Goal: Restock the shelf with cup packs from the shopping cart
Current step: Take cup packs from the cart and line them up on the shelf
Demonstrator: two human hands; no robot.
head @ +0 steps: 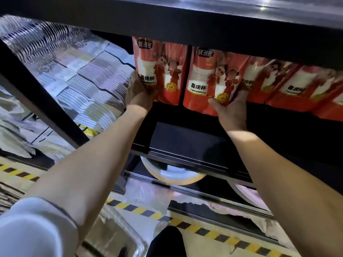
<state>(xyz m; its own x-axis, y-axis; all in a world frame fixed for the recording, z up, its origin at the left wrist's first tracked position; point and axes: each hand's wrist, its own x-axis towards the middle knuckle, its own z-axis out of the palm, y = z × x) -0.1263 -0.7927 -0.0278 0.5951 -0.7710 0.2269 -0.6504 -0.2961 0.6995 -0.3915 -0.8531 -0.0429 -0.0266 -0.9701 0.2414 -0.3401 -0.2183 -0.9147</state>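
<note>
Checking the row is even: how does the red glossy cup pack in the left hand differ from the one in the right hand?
The left red glossy cup pack is gripped by the left hand at its lower left edge; the right red glossy cup pack by the right hand at its lower right corner. The left pack ends the row; the right pack touches further red packs. Both carry the same print.

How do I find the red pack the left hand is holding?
Look under the dark top shelf, where a row of red packs sits. The end pack is at the row's left end, gripped by the left hand. Only it has silvery white stacks beside it; the next pack, held by the right hand, has red packs both sides.
</note>
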